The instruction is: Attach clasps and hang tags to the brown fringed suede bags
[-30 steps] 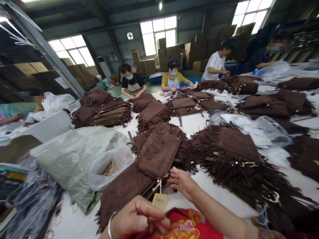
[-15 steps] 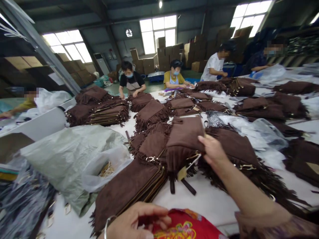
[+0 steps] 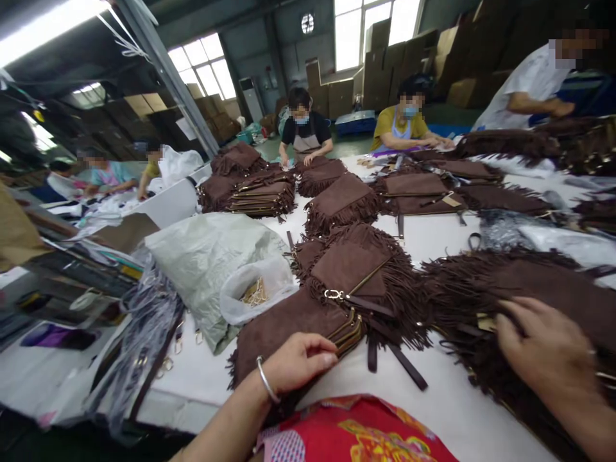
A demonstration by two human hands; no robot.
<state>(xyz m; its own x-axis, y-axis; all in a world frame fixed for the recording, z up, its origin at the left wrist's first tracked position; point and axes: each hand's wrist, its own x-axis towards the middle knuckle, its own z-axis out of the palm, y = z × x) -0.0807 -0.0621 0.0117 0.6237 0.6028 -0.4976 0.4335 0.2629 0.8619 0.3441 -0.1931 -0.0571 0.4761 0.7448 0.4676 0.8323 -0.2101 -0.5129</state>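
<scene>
The left hand, low in the frame just left of centre, lies palm down on the near stack of flat brown suede bags, fingers curled loosely over its near edge; the grip is a light press on the top bag rather than a closed pinch. A silver bangle sits at the wrist, and the forearm comes up from the bottom edge beside a red patterned cloth.

The right hand, at the lower right, lies spread and open on the fringed bag pile, fingertips pointing toward frame centre and just short of a small tan tag. Its grip closes on nothing that I can see, though the thumb side is partly hidden in the fringe.

To handle this stage well, I would judge that the left hand should steady the stack by its edge so the gold-trimmed bags do not slide, and take one bag only. The right should flatten the fringe without snagging the hardware, keeping loose straps clear.

Between the two piles, at frame centre, another bag lies flap up with a gold clasp. Left of it sit a grey sack and a clear bag of fittings on the white table.
</scene>
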